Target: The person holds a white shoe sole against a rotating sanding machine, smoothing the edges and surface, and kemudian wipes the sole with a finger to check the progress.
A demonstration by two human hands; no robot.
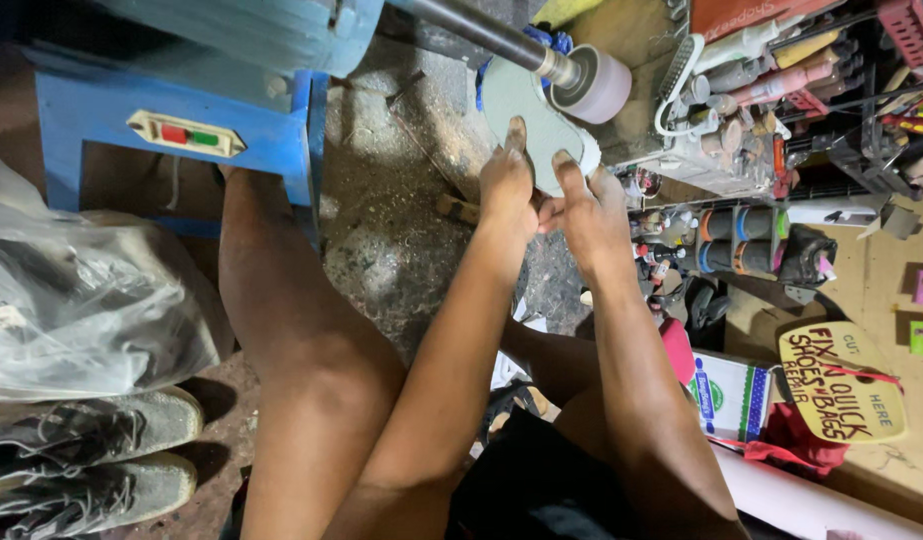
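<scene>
Both my hands hold a flat grey-green shoe sole (529,112) up against a pinkish sanding drum (598,83) on a metal shaft. My left hand (506,185) grips the sole's lower left edge with its thumb stretched up the face. On the lower right edge sits my right hand (586,210), thumb also on the face. The sole's upper right edge meets the drum. My forearms reach up from my bare knees at the bottom of the view.
A blue machine stand (111,125) with a red and green switch is at the upper left. Clear plastic bags (71,290) and a pair of grey shoes (81,460) lie left. Shelves of bottles and polish tins (741,120) crowd the right. A yellow shoe-shaped sign (841,385) lies lower right.
</scene>
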